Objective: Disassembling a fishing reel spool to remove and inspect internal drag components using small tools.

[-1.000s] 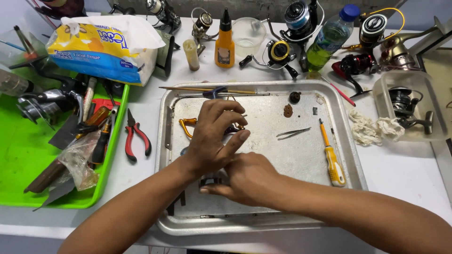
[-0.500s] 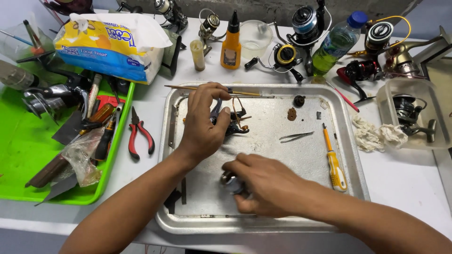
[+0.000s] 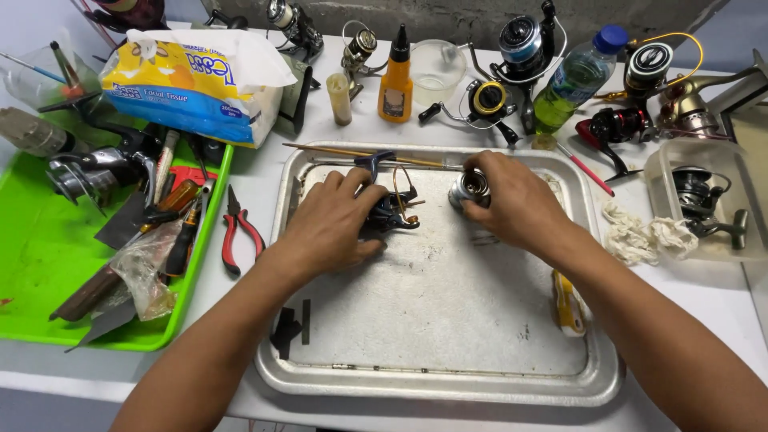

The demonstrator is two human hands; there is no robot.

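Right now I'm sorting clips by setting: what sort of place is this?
Likely a fishing-reel repair bench: spinning reels line the back, a green tray holds hand tools, and the left hand steadies a stripped reel body over a metal tray.

metal tray (image 3: 432,384) mid-counter (image 3: 256,172) | reel body (image 3: 392,210) and spool (image 3: 468,186) in tray | plastic tray (image 3: 48,264) left | pliers (image 3: 237,228) between trays | reels (image 3: 512,48) behind
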